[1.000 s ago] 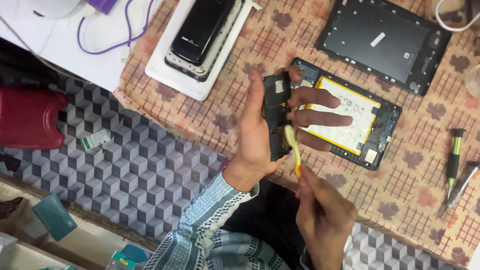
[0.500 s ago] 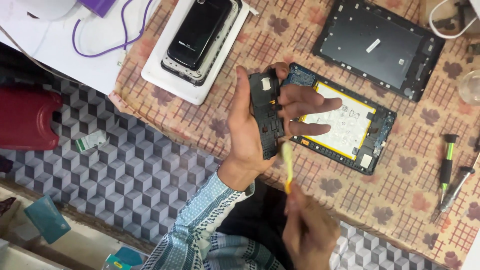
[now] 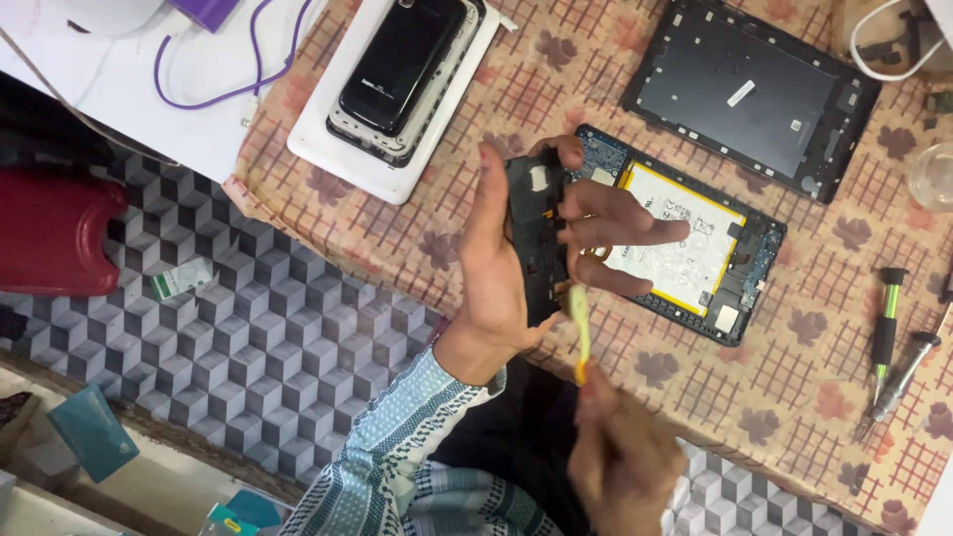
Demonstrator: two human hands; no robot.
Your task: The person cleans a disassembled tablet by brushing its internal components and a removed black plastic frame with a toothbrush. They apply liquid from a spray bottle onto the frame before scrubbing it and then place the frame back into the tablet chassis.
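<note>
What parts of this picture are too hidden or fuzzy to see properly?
Head view, the only one:
- Right hand: blurred, so its grip on the yellow brush is unclear.
- Dark part in the left hand: fingers cover much of it.
- Open tablet: its left end is hidden behind that hand.
- Glass: cut off by the right edge.
- Screwdriver tip: too small.

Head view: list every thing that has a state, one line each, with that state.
Left hand: raised off the table, gripping a black circuit-board part.
Right hand: blurred, closed on a yellow brush whose tip meets the part.
Tablet: opened, battery exposed, flat on the cloth.
Back cover: detached, inner side up.
Phone: lying on a white pad.
Green-handled screwdriver: lying unused.
</note>
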